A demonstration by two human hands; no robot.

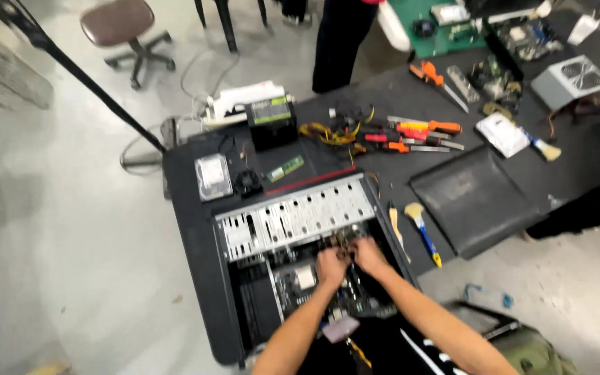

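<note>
While the open computer case (293, 264) lies on the black table (189, 208), a cable bundle (342, 244) inside it is pinched by the left hand (331, 267) and right hand (369, 255). A blue-handled brush (423, 229) is seen just beside the case.

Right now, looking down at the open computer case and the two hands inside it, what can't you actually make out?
- Head view: what the left hand and right hand pinch; their fingers cover the wires, so each grip is unclear.
- Circuit board: parts too small and blurred.
- Computer case: near end cut off by the bottom edge and hidden by the arms.
- Bystander: cut off by the top edge.
</note>
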